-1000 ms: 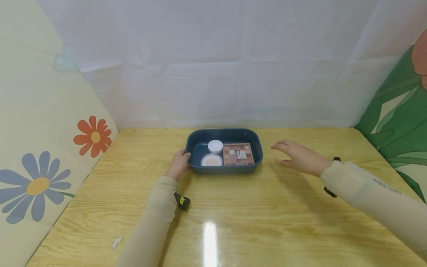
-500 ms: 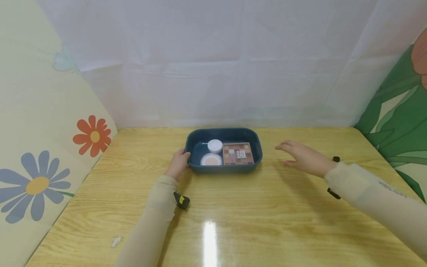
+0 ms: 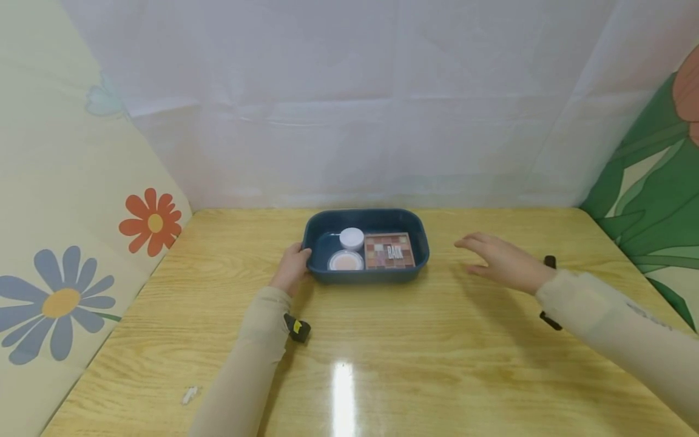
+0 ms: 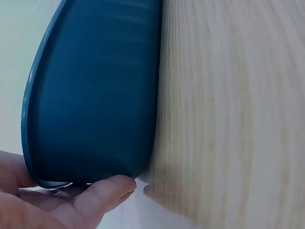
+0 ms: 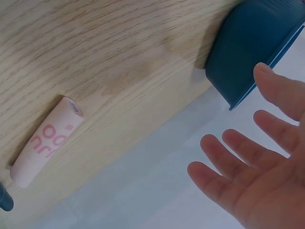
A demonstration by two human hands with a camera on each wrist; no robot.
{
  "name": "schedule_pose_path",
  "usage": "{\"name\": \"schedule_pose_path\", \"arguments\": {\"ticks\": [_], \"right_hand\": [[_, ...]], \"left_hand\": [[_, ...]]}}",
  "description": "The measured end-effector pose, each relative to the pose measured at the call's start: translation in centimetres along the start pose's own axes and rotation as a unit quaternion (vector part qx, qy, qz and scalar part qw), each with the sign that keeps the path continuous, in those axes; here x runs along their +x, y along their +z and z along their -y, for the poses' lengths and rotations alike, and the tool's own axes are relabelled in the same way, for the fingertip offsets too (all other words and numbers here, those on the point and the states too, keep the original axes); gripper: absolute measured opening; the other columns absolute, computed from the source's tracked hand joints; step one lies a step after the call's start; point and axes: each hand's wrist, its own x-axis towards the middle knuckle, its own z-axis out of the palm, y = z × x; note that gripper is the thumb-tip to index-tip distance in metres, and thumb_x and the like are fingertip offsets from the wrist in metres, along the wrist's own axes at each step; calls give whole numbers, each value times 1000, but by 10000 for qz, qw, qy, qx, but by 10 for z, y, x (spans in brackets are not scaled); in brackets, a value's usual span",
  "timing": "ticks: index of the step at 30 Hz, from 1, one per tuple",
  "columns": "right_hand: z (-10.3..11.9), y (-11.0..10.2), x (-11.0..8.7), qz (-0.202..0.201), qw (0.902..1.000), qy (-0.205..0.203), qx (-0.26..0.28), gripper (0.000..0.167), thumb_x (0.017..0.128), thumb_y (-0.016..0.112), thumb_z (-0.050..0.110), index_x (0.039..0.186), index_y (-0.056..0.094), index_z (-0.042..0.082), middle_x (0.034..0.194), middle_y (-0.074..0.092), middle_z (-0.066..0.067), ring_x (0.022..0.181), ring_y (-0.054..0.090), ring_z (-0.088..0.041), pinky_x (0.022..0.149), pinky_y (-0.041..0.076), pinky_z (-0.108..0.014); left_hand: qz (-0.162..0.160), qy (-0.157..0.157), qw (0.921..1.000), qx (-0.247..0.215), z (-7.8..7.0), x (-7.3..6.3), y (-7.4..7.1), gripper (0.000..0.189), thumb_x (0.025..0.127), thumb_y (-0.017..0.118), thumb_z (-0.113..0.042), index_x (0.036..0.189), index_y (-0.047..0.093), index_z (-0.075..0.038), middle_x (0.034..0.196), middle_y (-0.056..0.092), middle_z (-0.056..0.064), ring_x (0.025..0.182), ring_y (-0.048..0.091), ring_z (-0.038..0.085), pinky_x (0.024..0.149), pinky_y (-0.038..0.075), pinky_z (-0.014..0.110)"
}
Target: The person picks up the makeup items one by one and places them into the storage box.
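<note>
A dark blue plastic bin [image 3: 367, 277] stands on the wooden table in the head view. My left hand [image 3: 292, 267] grips its left end, thumb over the rim and fingers against the outer wall [image 4: 95, 95]. Inside lie a white round jar [image 3: 352, 237], a round compact [image 3: 346, 261] with a pale pink centre, and an eyeshadow palette [image 3: 389, 250] lettered "BACK". To the right of the bin, my right hand [image 3: 505, 262] hovers over the table with spread fingers, holding nothing. The right wrist view has the bin's wall [image 5: 252, 43] beyond the thumb.
A pink tube [image 5: 46, 141] with darker pink lettering lies on the table in the right wrist view. Part of a dark teal object [image 5: 5, 198] shows at that view's left edge. A white cloth [image 3: 382, 103] hangs behind the table [image 3: 437, 364]; flowered panels flank both sides.
My right hand has drifted slightly to the right, away from the bin. My left hand keeps its grip, and the bin and its contents stay in place.
</note>
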Motion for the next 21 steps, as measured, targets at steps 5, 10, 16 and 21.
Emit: {"name": "schedule_pose_path", "arguments": {"ticks": [5,10,16,21], "right_hand": [[-2,0,-2,3,10000,42,-7,49,86,72,6,129,53,-10,124,53,-31,112,53,-47,91,47,-58],[-4,2,-5,52,9999,136,55,50,87,71,7,130,52,-10,125,52,-31,114,51,-48,92,46,-58],[-6,3,-8,86,9997,195,132,51,88,71,8,132,51,-9,127,51,-32,115,50,-48,91,46,-58],[-7,3,-10,69,9998,183,106,51,87,71,6,131,51,-10,126,51,-32,115,50,-49,91,46,-58]], "left_hand": [[-5,11,10000,-6,-1,-1,0,46,105,26,-8,144,25,15,145,35,32,131,40,42,105,38,52],[36,15,10000,55,0,-1,0,46,105,26,-9,145,25,14,146,35,31,131,40,41,106,38,51],[34,18,10000,79,1,-1,0,45,105,27,-9,145,26,14,145,35,31,131,40,42,105,38,52],[27,22,10000,85,1,-1,0,46,105,27,-9,145,26,14,145,35,32,130,40,42,105,38,53]]}}
